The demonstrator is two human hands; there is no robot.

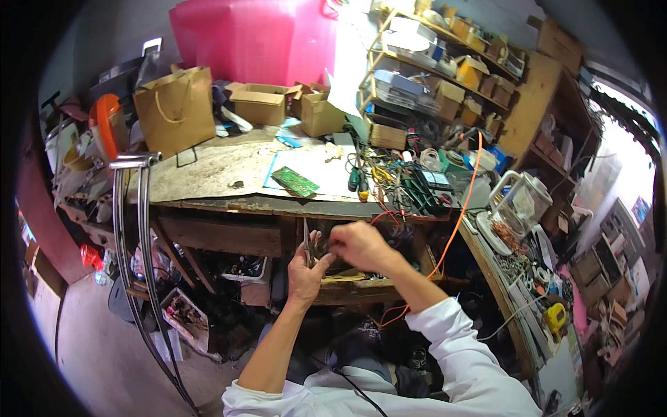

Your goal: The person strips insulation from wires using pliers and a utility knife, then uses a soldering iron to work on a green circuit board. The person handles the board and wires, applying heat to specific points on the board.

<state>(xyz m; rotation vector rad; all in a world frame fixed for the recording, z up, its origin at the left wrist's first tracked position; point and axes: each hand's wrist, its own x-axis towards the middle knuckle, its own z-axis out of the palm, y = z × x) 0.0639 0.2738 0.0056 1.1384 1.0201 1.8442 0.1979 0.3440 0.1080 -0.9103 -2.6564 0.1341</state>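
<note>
My left hand [304, 276] is raised just in front of the workbench edge, closed round a thin grey flat piece [306, 236] that stands nearly upright. Its kind does not show at this angle. Close on its right, my right hand [363, 247] is bent inward, fingers curled together near the left fingertips. Whatever those fingers pinch, if anything, is hidden and too small to make out. Beyond both hands a green circuit board [295, 182] lies tilted on a white sheet [326, 174] on the bench.
An orange cable [474, 182] runs down past my right forearm. Screwdrivers [354, 174] and tangled wires [389, 170] crowd the bench at right. Bent metal tubes [144, 236] stand at left. A paper bag [175, 115] and cardboard boxes [257, 103] sit behind; below my hands is a wooden drawer [368, 290].
</note>
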